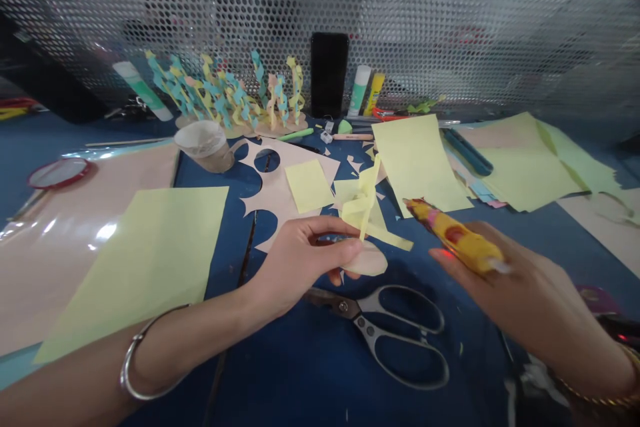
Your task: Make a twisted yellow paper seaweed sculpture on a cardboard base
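Left hand [300, 255] pinches a pale disc [371, 260], yellow strip [369, 208] standing upright! Right hand [523, 290] grips the yellow glue gun [463, 243].

Pale paper disc [373, 259] sits pinched in left hand [295, 260], nearly flat, off table, rounded edge facing right. Thin yellow paper stem [370, 203] rises at fingertips, leaning slightly right; foot meets disc. Yellow paper curl [354, 211] hugs stem, whether around or beside hard to tell. Over in right hand [515, 280], yellow glue gun [457, 240], slightly blurred: dark, smeared nozzle aims far-left, white stick pokes from rear, red light glows below; well apart from disc.
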A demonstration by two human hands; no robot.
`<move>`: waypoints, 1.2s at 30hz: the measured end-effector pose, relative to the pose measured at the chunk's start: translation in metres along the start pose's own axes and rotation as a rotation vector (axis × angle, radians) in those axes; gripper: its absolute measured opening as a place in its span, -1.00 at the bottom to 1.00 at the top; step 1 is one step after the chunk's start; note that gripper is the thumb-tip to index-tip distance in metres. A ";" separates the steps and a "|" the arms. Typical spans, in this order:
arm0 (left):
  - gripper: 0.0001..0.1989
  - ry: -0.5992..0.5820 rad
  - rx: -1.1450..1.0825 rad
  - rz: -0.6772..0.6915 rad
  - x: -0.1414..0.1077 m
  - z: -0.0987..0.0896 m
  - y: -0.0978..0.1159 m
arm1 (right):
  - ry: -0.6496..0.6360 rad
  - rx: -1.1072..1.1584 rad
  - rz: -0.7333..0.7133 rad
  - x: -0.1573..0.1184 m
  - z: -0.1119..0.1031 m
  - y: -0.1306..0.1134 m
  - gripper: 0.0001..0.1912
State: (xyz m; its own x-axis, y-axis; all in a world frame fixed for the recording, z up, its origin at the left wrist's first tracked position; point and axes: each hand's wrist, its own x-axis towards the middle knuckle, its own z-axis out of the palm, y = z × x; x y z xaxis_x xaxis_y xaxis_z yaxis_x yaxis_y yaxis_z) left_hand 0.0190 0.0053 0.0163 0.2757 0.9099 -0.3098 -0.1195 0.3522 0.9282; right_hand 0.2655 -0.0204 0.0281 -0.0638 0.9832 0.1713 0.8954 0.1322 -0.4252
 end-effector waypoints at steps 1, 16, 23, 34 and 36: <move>-0.91 -0.004 0.009 -0.003 0.000 0.000 0.000 | -0.017 -0.155 0.005 0.001 0.002 0.006 -0.67; -0.83 -0.146 0.081 -0.054 -0.014 0.010 -0.001 | -0.142 0.559 -0.020 -0.002 0.007 -0.050 -0.85; -0.85 -0.144 0.110 -0.009 -0.015 0.011 0.000 | -0.092 0.655 0.023 -0.003 0.010 -0.050 -0.94; -0.87 -0.092 0.111 -0.018 -0.013 0.014 0.002 | -0.001 0.562 -0.045 -0.004 0.011 -0.058 -0.95; -0.87 -0.088 0.108 -0.017 -0.013 0.014 0.003 | 0.014 0.550 -0.055 -0.004 0.011 -0.059 -0.95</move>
State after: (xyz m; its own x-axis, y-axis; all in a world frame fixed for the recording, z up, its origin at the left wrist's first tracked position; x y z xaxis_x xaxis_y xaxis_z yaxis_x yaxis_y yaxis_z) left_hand 0.0288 -0.0087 0.0259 0.3602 0.8795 -0.3112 -0.0119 0.3379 0.9411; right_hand 0.2086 -0.0306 0.0428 -0.0943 0.9717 0.2167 0.5283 0.2333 -0.8164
